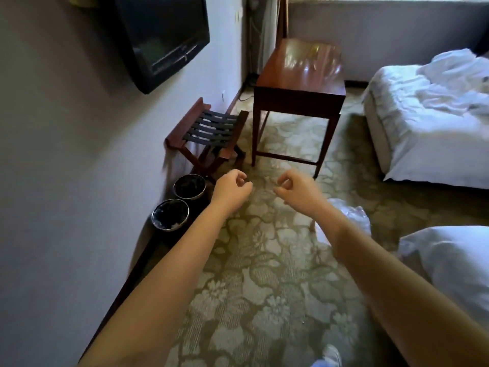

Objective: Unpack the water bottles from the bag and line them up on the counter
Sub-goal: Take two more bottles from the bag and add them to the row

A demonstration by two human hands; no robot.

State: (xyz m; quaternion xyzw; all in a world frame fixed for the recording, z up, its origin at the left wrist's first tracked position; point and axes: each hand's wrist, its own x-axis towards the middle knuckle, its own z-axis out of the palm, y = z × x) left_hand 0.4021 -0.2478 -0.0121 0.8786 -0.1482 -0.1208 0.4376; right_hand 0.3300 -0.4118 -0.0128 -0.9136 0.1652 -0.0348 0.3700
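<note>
Nearest, bottom edge: a white shoe tip [332, 357] on the floral carpet [264, 274]. Both bare forearms reach fwd over the carpet. Left hand [229, 188] and right hand [296, 187] hang side by side, a gap between them, each w/ fingers curled loosely inward — neither grips anything, nothing touches them.

Right of the right forearm, partly hidden behind it, a crumpled clear plastic bag [353, 215] lies on the carpet just beside the corner of the near bed [449, 260], white bedding. Contents too blurred to tell; no bottles can be made out.

Left, along the wall: two round black bins [170, 214] [189, 186] w/ silver rims, one behind the other, the near one w/ a bit of white trash inside. Past them a folding luggage rack [209, 128], dark straps, wood frame.

Mid-far: a dark wood table [301, 70], glossy top w/ glare — a small yellowish item on it, unclear what. Far right, a second bed [423, 115] w/ rumpled white sheets. Upper left, a black TV [161, 41] on the wall.
</note>
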